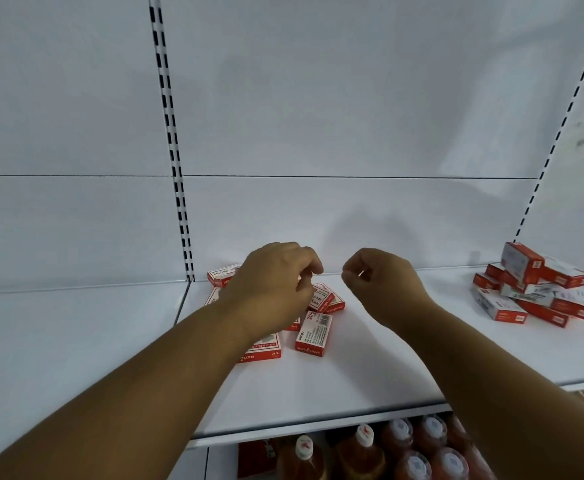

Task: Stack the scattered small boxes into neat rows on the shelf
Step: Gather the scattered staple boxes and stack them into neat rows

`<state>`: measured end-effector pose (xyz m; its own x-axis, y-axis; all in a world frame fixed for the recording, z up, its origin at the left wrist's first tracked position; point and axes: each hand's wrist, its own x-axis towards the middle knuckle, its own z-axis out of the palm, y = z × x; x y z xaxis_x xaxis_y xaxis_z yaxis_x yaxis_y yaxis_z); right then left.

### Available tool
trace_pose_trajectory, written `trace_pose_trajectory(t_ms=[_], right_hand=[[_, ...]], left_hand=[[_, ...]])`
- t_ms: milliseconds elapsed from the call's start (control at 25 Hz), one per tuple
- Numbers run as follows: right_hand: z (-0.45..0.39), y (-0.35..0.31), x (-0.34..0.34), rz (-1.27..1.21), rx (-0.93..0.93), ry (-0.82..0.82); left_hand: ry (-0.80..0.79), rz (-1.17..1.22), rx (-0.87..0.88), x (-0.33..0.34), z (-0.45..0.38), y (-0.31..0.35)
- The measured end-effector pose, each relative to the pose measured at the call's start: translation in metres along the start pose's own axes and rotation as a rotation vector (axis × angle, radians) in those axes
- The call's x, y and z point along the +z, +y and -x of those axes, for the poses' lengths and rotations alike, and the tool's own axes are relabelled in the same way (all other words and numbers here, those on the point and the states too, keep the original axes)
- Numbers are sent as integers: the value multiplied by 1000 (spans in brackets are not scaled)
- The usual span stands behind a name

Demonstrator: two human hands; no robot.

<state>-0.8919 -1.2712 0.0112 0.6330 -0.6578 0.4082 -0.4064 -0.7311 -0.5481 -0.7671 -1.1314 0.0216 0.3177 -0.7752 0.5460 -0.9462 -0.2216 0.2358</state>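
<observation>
The scattered small boxes (276,313) lie in a loose cluster on the white shelf (370,368), near its left rear corner. They are flat rectangular cardboard cartons, red and white, with printed labels and barcodes. The front box (313,333) lies flat, just right of the left wrist, with its long axis running roughly front to back and tilted slightly to the right. The other boxes lie at mixed angles, partly overlapping.

The left hand (276,282) hovers directly above the cluster and hides part of it; its fingers are curled downward, and contact with a box cannot be confirmed. The right hand (380,282) is to the right of the cluster, apart from it, fingers curled loosely with nothing visible in them.

A second pile of boxes (533,292) sits at the right rear of the shelf, heaped unevenly, well apart from both hands.

Below the front edge, bottles (418,452) with white caps stand in rows. The back panel (318,116) is smooth and white, with slotted uprights (174,150).
</observation>
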Motion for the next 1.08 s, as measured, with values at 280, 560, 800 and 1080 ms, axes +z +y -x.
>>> trace_pose_trajectory(t_ms=[280, 560, 800, 1080], right_hand=[[-10, -3, 34, 151, 25, -194], [-26, 6, 10, -226, 185, -212], [-16, 44, -32, -416, 259, -264], [-13, 83, -45, -244, 58, -334]], left_hand=[[-17, 5, -26, 7, 5, 9], [-26, -146, -85, 11, 11, 28], [-119, -352, -185, 30, 18, 51], [-260, -540, -254, 51, 7, 65]])
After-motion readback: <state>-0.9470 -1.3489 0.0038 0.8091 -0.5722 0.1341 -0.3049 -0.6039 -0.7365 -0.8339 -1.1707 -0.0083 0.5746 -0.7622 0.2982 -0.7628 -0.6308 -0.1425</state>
